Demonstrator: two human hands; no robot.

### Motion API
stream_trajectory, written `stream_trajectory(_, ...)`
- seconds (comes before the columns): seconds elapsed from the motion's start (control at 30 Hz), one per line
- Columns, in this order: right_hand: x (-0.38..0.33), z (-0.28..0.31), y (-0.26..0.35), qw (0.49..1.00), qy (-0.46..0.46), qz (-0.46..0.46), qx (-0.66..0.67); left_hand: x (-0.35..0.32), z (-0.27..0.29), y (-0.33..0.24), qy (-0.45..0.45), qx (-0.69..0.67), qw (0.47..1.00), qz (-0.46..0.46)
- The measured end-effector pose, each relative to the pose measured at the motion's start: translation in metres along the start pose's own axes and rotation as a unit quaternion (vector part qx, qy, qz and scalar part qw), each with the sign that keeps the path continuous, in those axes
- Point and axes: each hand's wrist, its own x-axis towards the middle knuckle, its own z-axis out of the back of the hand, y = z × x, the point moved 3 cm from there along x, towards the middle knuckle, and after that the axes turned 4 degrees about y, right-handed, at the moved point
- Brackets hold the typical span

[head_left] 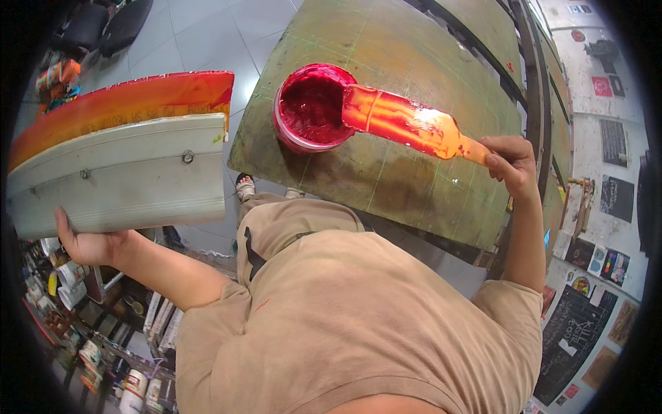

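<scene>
Ink could drip off the loaded spatula (pixel 407 124), pinched by right-hand fingers (pixel 502 164) over the tub (pixel 312 107) on the tabletop (pixel 414 186); left hand (pixel 86 243) grips the squeegee (pixel 117 155) at left.

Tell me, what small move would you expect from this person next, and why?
Probably lifting the ink-coated spatula out of the tub of red ink toward the squeegee. The right hand grips the spatula's handle with its blade dipped in the tub, while the left hand holds the squeegee up, its edge smeared red-orange.
</scene>
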Motion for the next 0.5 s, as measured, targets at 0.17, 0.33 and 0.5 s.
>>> stream_trajectory(0.17, 0.006, -0.007, 0.001, 0.999, 0.008, 0.002, -0.048, -0.009, 0.005, 0.0, -0.029, 0.038, 0.999, -0.02)
stream_trajectory(0.33, -0.004, -0.009, 0.013, 0.984, -0.005, 0.09, -0.155, -0.006, 0.004, -0.007, -0.032, 0.042, 0.998, -0.036)
stream_trajectory(0.5, -0.022, -0.012, 0.024, 0.98, -0.018, 0.07, -0.186, -0.001, 0.002, -0.007, -0.018, 0.013, 0.999, -0.029)
